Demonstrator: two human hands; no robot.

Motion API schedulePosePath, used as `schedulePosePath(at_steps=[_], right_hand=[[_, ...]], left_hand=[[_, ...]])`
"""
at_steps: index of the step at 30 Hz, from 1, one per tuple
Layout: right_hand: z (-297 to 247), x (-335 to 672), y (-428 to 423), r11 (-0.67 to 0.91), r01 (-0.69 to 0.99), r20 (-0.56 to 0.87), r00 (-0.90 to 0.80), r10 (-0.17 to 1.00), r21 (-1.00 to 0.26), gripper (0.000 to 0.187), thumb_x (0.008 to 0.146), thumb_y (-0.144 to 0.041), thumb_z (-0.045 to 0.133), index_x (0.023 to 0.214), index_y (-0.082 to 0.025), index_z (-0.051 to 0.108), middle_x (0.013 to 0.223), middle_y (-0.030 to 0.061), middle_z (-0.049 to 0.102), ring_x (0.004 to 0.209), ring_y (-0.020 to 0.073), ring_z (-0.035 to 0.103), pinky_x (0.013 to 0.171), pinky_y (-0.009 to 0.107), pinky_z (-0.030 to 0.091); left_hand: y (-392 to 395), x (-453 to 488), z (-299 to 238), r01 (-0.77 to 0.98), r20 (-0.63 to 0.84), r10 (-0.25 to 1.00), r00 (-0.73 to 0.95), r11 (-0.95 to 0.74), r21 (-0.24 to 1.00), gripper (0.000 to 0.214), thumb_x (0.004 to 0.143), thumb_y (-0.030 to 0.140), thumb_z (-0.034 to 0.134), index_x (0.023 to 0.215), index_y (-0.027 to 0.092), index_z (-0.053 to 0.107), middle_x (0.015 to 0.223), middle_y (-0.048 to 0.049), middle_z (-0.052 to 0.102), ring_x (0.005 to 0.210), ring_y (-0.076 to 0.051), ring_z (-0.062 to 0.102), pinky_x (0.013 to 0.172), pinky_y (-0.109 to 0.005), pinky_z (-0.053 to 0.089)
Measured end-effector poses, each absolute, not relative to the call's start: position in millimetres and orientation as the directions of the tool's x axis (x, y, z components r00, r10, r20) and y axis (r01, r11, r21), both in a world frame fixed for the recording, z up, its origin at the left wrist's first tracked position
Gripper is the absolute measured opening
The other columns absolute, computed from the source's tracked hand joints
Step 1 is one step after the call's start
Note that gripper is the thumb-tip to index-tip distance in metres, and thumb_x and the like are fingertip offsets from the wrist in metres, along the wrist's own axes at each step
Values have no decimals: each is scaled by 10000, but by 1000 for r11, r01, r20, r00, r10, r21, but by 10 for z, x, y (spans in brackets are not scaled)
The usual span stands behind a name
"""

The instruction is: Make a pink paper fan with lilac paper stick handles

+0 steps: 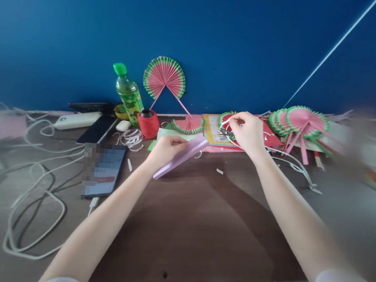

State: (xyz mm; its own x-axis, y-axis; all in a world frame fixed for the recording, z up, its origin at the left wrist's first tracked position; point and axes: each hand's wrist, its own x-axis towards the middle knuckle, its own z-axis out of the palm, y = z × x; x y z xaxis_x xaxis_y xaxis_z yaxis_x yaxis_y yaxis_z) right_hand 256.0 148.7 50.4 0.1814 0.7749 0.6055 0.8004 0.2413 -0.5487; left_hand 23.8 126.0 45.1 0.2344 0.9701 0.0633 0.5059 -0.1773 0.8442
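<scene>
My left hand (170, 151) grips a folded strip of light purple paper (187, 155), held tilted above the table with its right end higher. To the right, my right hand (245, 130) is raised with thumb and fingers pinched on a small thin white strip (225, 122). Behind that hand lies a round pleated pink and green paper fan (224, 117), partly hidden. Under it are red paper (272, 140) and a yellow-bordered sheet (211, 130). Another pleated fan (189, 125) lies flat behind the purple paper.
An open paper fan (165, 76) leans on the blue wall. At left are a green-capped bottle (128, 93), a red thread spool (148, 124), phones (107, 171), a white power bank (78, 120) and looped cables (62, 209). Several stacked fans (306, 122) stand at right.
</scene>
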Motion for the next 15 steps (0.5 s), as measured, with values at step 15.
schedulePosePath(at_steps=[15], right_hand=[[492, 2371, 1368, 342, 469, 175, -363, 915, -814, 250, 808, -390, 530, 820, -177, 661, 795, 51, 673, 751, 173, 607, 706, 312, 450]], left_hand=[[1273, 236, 445, 563, 45, 926, 374, -266, 783, 230, 755, 356, 556, 767, 160, 675, 730, -7, 669, 667, -135, 575, 675, -256, 412]])
